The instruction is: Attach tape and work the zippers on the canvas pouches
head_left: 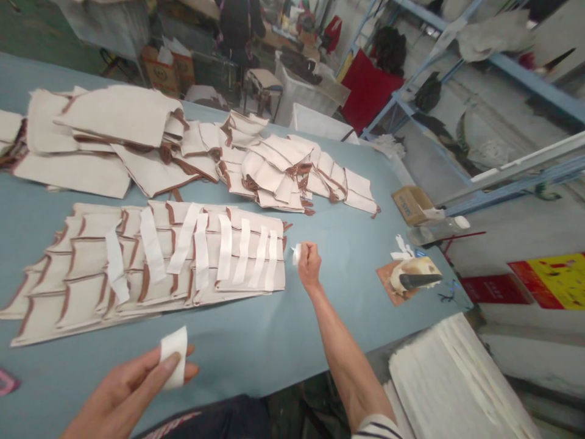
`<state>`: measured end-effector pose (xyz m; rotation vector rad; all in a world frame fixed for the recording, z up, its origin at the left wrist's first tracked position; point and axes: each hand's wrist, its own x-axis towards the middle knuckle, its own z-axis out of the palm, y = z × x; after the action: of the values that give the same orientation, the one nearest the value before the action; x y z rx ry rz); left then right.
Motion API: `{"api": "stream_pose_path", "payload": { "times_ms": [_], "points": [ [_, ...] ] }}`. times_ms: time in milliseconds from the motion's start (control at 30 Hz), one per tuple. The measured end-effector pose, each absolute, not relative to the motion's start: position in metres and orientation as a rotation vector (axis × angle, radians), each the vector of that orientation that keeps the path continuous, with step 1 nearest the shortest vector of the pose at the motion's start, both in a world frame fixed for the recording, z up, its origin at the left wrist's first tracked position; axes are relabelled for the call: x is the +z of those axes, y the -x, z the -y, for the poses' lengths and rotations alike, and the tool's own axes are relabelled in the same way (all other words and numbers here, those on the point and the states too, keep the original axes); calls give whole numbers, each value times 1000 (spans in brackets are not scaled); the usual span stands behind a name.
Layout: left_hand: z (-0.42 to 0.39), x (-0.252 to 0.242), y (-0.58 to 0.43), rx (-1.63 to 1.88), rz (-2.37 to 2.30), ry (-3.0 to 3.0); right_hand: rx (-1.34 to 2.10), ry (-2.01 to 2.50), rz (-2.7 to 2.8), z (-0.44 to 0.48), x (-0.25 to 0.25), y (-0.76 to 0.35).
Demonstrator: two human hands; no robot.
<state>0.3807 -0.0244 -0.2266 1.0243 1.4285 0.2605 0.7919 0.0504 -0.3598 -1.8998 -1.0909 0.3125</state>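
Note:
Between the thumb and fingers of my left hand (137,381) is a small stack of white strips (175,350), held over the table's near edge. My right hand (309,265) is closed in a pinch on a small white piece (297,253), just right of the laid-out fabric. That fabric is rows of overlapping cream pieces (86,256) with brown edging. Several white strips (225,247) lie across these rows, spaced apart and slightly slanted. What the white piece in my right fingers is, whether a strip or scrap, is partly hidden.
Piles of cream pieces with brown edges (109,119) cover the far side of the blue table (347,244). An iron (414,274) rests on a brown pad at the right, near a cardboard box (411,204). A pink object (7,382) lies at the left edge.

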Motion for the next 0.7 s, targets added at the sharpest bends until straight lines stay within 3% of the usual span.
{"api": "stream_pose_path", "payload": {
  "times_ms": [367, 700],
  "points": [
    [19, -230, -366, 172, -1263, -1195, 302, 1788, 1468, 60, -385, -749],
    [24, -175, -363, 407, -1074, -755, 153, 1858, 1277, 91, -312, -699]
  ]
}}
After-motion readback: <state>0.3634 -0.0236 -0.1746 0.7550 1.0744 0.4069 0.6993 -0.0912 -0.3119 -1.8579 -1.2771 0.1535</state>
